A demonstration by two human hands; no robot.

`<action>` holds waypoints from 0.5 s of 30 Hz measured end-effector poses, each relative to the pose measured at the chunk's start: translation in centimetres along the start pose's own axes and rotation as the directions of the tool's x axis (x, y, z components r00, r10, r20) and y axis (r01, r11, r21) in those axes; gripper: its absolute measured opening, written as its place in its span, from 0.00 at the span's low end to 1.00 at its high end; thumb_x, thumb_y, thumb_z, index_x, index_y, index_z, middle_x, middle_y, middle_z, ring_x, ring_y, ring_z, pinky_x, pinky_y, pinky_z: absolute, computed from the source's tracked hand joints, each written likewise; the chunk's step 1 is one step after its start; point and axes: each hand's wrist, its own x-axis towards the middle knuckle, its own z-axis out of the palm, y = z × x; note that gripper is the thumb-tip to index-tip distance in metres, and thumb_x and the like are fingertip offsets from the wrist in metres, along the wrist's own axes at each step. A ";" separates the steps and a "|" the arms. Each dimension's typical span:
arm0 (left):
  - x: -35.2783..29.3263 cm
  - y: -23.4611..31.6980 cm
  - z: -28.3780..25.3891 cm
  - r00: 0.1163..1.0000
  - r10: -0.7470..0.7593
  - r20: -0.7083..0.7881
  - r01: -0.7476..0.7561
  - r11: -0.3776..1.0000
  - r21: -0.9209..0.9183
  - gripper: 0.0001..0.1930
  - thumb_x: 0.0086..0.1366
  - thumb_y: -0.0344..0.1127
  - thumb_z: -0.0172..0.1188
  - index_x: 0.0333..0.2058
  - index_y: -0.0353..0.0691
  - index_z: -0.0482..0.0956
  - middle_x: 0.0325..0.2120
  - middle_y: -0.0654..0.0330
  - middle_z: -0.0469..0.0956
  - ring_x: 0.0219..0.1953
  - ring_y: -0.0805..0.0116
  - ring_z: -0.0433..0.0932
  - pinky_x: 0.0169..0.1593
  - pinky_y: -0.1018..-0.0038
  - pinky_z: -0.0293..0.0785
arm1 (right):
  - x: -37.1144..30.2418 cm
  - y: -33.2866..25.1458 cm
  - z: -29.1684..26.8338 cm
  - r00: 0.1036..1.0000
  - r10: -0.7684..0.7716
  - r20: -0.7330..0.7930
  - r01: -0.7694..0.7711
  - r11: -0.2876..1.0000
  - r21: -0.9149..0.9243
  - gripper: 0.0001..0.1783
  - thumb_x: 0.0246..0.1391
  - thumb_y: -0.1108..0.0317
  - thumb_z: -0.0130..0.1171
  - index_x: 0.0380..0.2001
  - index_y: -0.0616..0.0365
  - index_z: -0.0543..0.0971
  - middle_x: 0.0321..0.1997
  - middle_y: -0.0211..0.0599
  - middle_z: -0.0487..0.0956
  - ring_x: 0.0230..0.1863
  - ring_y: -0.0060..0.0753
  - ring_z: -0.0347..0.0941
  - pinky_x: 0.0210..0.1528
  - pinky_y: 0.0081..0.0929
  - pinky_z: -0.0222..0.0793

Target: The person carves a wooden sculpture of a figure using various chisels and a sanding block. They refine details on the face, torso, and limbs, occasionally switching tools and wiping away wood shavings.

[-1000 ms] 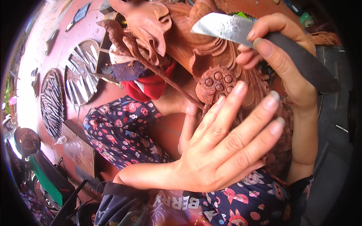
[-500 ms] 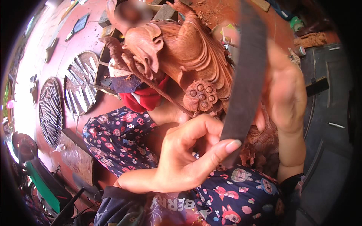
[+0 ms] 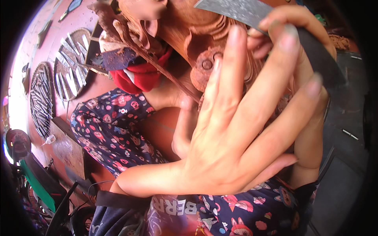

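Fingers spread wide, the left hand (image 3: pixel 228 145) blocks part of the wooden carving (image 3: pixel 171 19). Beyond it, the right hand (image 3: pixel 305 61) clasps a knife (image 3: pixel 236 13), blade leftward over the carving. Left, a wooden stem (image 3: pixel 157 67) crosses red cloth (image 3: pixel 132 80); farther left lie metal tools (image 3: pixel 41 100).

Prob. woodcarving wkshp, w/ carved fig. (image 3: pixel 173 29) & trays (image 3: pixel 81 33) of tools (image 3: pixel 41 100).

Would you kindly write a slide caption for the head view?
Right hand grips a dark-handled knife; left hand, spread open, partly hides a carved lotus pod and wooden statue.
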 end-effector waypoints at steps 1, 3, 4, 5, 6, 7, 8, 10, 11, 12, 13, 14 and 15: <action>0.0 -0.4 0.2 1.000 0.003 0.012 -0.003 1.000 -0.006 0.20 0.57 0.44 0.67 0.38 0.30 0.79 0.27 0.58 0.80 0.31 0.63 0.80 0.39 0.72 0.77 | 0.3 0.2 0.3 0.997 -0.074 0.023 0.075 0.997 -0.034 0.05 0.58 0.73 0.61 0.33 0.64 0.76 0.33 0.38 0.79 0.36 0.29 0.78 0.42 0.24 0.75; -0.1 -1.0 0.6 1.000 0.002 0.029 -0.002 1.000 -0.019 0.20 0.58 0.43 0.66 0.40 0.29 0.78 0.27 0.58 0.80 0.30 0.64 0.80 0.39 0.72 0.76 | 0.4 0.9 0.4 0.980 -0.192 0.061 0.197 0.977 -0.088 0.05 0.57 0.73 0.61 0.33 0.63 0.76 0.33 0.38 0.79 0.36 0.29 0.78 0.42 0.24 0.75; -0.1 -1.4 0.8 0.999 -0.002 0.036 0.003 1.000 -0.024 0.21 0.59 0.43 0.65 0.41 0.29 0.77 0.27 0.58 0.80 0.30 0.64 0.79 0.38 0.73 0.75 | 0.4 1.3 0.4 0.967 -0.243 0.079 0.251 0.961 -0.116 0.05 0.57 0.73 0.61 0.32 0.63 0.76 0.33 0.38 0.79 0.36 0.29 0.78 0.42 0.24 0.75; -0.3 -1.1 0.7 0.999 -0.007 0.039 0.007 1.000 0.001 0.21 0.59 0.42 0.64 0.42 0.28 0.76 0.27 0.58 0.79 0.30 0.65 0.79 0.38 0.73 0.75 | 0.2 1.5 0.7 0.946 -0.310 0.093 0.320 0.941 -0.110 0.05 0.56 0.74 0.62 0.32 0.63 0.76 0.32 0.38 0.79 0.36 0.29 0.78 0.41 0.24 0.74; -0.4 -0.9 0.7 0.999 -0.012 0.040 0.011 1.000 0.029 0.21 0.60 0.42 0.64 0.43 0.28 0.76 0.27 0.58 0.79 0.30 0.66 0.78 0.38 0.74 0.75 | 0.1 1.7 0.8 0.926 -0.363 0.107 0.374 0.922 -0.103 0.05 0.56 0.74 0.62 0.32 0.63 0.76 0.32 0.38 0.79 0.36 0.29 0.78 0.41 0.24 0.74; -0.5 -1.1 0.6 0.999 -0.015 0.039 0.014 1.000 0.023 0.21 0.60 0.41 0.63 0.44 0.28 0.75 0.26 0.58 0.79 0.29 0.66 0.78 0.37 0.74 0.74 | 0.2 1.8 1.0 0.909 -0.398 0.121 0.411 0.904 -0.118 0.05 0.55 0.74 0.62 0.31 0.63 0.75 0.32 0.38 0.79 0.36 0.28 0.78 0.41 0.23 0.74; -0.5 -1.3 0.5 0.999 -0.019 0.036 0.018 0.999 0.027 0.21 0.61 0.41 0.62 0.45 0.27 0.74 0.26 0.58 0.79 0.29 0.67 0.78 0.37 0.75 0.74 | 0.5 2.0 1.1 0.895 -0.425 0.131 0.440 0.889 -0.122 0.05 0.55 0.75 0.62 0.31 0.63 0.75 0.32 0.38 0.79 0.36 0.28 0.78 0.41 0.23 0.74; -0.6 -1.5 0.3 0.999 -0.023 0.036 0.022 1.000 0.022 0.22 0.62 0.40 0.61 0.47 0.26 0.73 0.26 0.59 0.78 0.29 0.68 0.77 0.37 0.75 0.73 | 1.0 2.4 1.3 0.870 -0.476 0.128 0.491 0.861 -0.132 0.05 0.54 0.75 0.62 0.30 0.63 0.75 0.32 0.38 0.78 0.36 0.28 0.77 0.41 0.23 0.74; -0.5 -1.7 0.3 0.999 -0.021 0.038 0.021 1.000 0.016 0.22 0.62 0.39 0.60 0.48 0.26 0.72 0.26 0.59 0.78 0.28 0.68 0.77 0.36 0.76 0.73 | 1.4 2.4 1.1 0.858 -0.498 0.128 0.512 0.848 -0.137 0.05 0.53 0.76 0.62 0.30 0.62 0.75 0.32 0.38 0.78 0.35 0.28 0.77 0.41 0.23 0.74; -0.4 -1.7 0.2 0.999 -0.021 0.041 0.020 1.000 0.010 0.22 0.63 0.39 0.59 0.49 0.26 0.71 0.25 0.59 0.77 0.28 0.69 0.76 0.36 0.76 0.72 | 1.9 2.7 1.0 0.843 -0.523 0.125 0.537 0.832 -0.143 0.05 0.53 0.76 0.63 0.30 0.62 0.75 0.32 0.38 0.78 0.35 0.28 0.77 0.40 0.23 0.73; -0.5 -1.8 0.2 0.999 -0.023 0.040 0.023 1.000 0.008 0.22 0.63 0.38 0.59 0.50 0.25 0.71 0.25 0.59 0.77 0.28 0.69 0.76 0.36 0.77 0.72 | 2.3 2.9 0.9 0.832 -0.541 0.126 0.555 0.820 -0.140 0.05 0.52 0.76 0.63 0.30 0.62 0.75 0.32 0.38 0.78 0.35 0.27 0.77 0.40 0.22 0.73; -0.4 -1.8 0.2 0.999 -0.022 0.039 0.022 1.000 0.001 0.23 0.64 0.37 0.58 0.51 0.25 0.70 0.25 0.59 0.77 0.28 0.70 0.76 0.35 0.77 0.71 | 2.7 3.0 0.9 0.817 -0.562 0.128 0.576 0.806 -0.138 0.06 0.52 0.77 0.63 0.29 0.62 0.75 0.32 0.38 0.78 0.35 0.27 0.77 0.40 0.22 0.73; -0.4 -1.9 0.1 0.999 -0.024 0.038 0.024 1.000 -0.001 0.23 0.64 0.37 0.57 0.52 0.24 0.69 0.25 0.59 0.77 0.27 0.70 0.75 0.35 0.78 0.71 | 3.0 3.1 1.0 0.804 -0.580 0.130 0.594 0.793 -0.134 0.06 0.51 0.77 0.63 0.29 0.62 0.75 0.32 0.38 0.78 0.35 0.27 0.77 0.40 0.22 0.73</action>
